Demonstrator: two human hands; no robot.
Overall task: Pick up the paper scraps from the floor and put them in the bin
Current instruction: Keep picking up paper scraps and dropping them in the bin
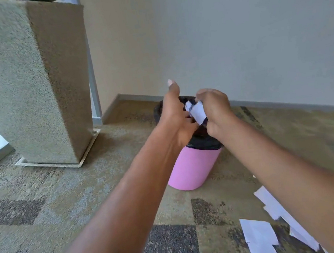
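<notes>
A tall stone planter (30,80) stood well to the left of the hands. Directly beneath them sat the pink bin (192,167) with its black liner (203,140). Loose paper scraps (260,239) lay on the carpet (85,189) nearer the person, below the right forearm. The right hand (216,112) was closed around a crumpled scrap (196,111); the left hand (174,115) touched it, thumb raised, its grip unclear. This looked like the dropping step: next, letting go over the opening, then reaching back for the rest.
</notes>
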